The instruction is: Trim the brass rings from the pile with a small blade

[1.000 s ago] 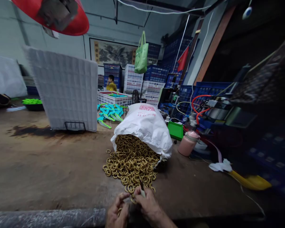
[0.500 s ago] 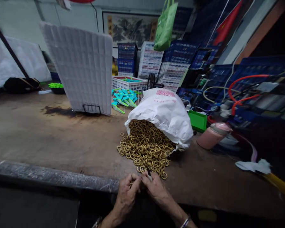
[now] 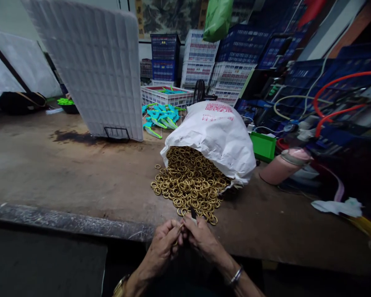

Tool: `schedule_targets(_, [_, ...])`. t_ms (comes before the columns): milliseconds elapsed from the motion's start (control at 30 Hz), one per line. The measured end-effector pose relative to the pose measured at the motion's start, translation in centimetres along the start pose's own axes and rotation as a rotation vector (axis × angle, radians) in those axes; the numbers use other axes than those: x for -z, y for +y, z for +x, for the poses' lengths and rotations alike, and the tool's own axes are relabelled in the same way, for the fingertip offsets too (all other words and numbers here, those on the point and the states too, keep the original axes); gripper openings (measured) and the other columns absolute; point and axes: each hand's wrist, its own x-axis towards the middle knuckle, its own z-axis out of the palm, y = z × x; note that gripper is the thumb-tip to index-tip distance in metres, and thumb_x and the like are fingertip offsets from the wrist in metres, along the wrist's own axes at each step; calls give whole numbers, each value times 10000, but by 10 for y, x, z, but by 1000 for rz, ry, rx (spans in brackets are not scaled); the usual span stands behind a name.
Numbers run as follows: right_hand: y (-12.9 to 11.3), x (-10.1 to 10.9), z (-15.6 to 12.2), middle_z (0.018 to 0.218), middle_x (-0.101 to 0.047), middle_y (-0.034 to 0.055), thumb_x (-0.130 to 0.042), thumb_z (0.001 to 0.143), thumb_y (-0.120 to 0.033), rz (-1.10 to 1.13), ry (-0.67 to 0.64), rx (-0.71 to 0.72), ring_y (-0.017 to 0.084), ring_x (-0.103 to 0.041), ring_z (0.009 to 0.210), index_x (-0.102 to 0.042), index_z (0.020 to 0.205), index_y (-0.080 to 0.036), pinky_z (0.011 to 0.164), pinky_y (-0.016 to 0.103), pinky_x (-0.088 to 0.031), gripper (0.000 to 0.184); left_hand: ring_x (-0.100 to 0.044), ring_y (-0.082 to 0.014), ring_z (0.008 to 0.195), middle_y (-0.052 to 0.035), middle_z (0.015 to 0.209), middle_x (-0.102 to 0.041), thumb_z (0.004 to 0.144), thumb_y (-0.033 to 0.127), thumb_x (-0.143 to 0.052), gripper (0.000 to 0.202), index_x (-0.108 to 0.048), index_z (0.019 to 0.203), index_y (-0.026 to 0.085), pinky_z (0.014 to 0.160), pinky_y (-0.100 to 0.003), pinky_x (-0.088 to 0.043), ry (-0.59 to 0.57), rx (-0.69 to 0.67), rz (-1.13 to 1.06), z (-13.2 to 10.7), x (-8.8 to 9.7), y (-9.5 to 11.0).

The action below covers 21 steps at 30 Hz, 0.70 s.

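Where the panel [image 3: 89, 70] stands: upright at the far left of the tabletop [image 3: 49, 173], well apart from the hands. It seems to rest on one small wire foot, so a hard knock to the tabletop could tip it.
Left hand [image 3: 162, 247]: at the near edge, with the grip pinched narrow on a ring [image 3: 180, 226] that the fingers mostly hide. Only the fingertips hold it, right over the edge, so a loosened pinch could send the ring off the tabletop rather than onto it.
Right hand [image 3: 204, 241]: touching the left, with the grip closed around a small dark tool [image 3: 193, 213] whose tip stands up just above the knuckles. The tip is close to the left fingertips, and a slip under pressure could jab or nick them.
Pile [image 3: 188, 185]: loose rings fanned out from the sack, the nearest just beyond the hands. A sweep of a wrist or the tool could scatter them toward the edge.
Sack [image 3: 216, 132]: lying on its side with its mouth open toward the hands. If it slumps or is nudged, more rings could pour out and push the pile forward.
Bottle [image 3: 281, 167]: pink, tilted, near the sack on its right. I cannot tell whether it is capped. A shove of the sack could set it rolling.
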Motion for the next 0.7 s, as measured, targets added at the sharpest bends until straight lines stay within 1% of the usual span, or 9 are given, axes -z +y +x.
schedule_targets(67, [4, 4, 3, 462, -427, -63, -370, 802, -451, -67, 32, 67, 58, -320, 373, -498, 674, -175, 388, 182, -267, 331, -243, -15, 365, 63, 552, -424, 773, 439, -519, 283, -483, 712, 164, 343, -148, -168, 2, 1, -1, 1, -1, 0])
schedule_targets(167, [10, 10, 4, 553, -494, -22, -360, 818, -353, -300, 126, 219, 100, -450, 523, -515, 692, -173, 520, 204, -349, 269, -247, -19, 366, 69, 543, -406, 776, 436, -516, 279, -469, 714, 169, 343, -152, -180, 49, -1, 64, 2, -1, 0])
schedule_targets(200, [12, 12, 3, 582, -511, -13, -359, 815, -306, -400, 132, 262, 110, -468, 560, -514, 702, -177, 550, 211, -353, 231, -251, -19, 368, 69, 540, -403, 776, 437, -515, 282, -463, 705, 169, 347, -153, -185, 65, -4, 92, 3, 0, 0])
schedule_targets(267, [14, 13, -1, 637, -541, -3, -362, 775, -185, -589, 92, 325, 119, -483, 603, -512, 741, -187, 583, 215, -344, 154, -263, -22, 380, 69, 537, -400, 781, 437, -507, 287, -457, 696, 167, 360, -153, -193, 81, -16, 135, 3, 0, 1])
schedule_targets(300, [15, 13, -3, 662, -552, -1, -364, 735, -126, -665, 63, 345, 121, -489, 619, -510, 760, -191, 594, 214, -338, 161, -268, -24, 387, 69, 535, -398, 785, 438, -501, 288, -458, 699, 167, 368, -153, -196, 85, -25, 149, 4, 1, 1])
schedule_targets(367, [16, 13, -5, 700, -568, 0, -359, 654, -49, -773, 26, 361, 124, -501, 650, -502, 807, -197, 609, 207, -327, 257, -271, -26, 397, 70, 531, -398, 788, 439, -495, 290, -457, 698, 166, 378, -154, -199, 97, -40, 171, 4, 1, 2])
schedule_targets(467, [20, 12, -6, 717, -581, 3, -355, 605, -15, -876, 11, 357, 128, -512, 673, -491, 849, -196, 609, 203, -310, 333, -260, -24, 392, 73, 525, -394, 782, 439, -502, 299, -452, 676, 164, 374, -156, -189, 118, -55, 198, 5, 1, 2])
schedule_targets(600, [23, 9, -5, 738, -605, 17, -370, 636, -16, -1023, 99, 304, 140, -527, 668, -494, 856, -189, 567, 221, -269, 306, -244, -20, 366, 91, 471, -343, 784, 439, -501, 307, -446, 653, 167, 352, -149, -170, 78, -41, 198, 2, 3, 0])
schedule_targets(700, [17, 12, -3, 752, -624, 32, -369, 647, 2, -1095, 173, 248, 147, -546, 670, -503, 837, -180, 562, 236, -259, 296, -243, -15, 342, 82, 484, -403, 784, 441, -504, 290, -444, 685, 175, 326, -144, -169, 26, 28, 136, -9, 1, 1])
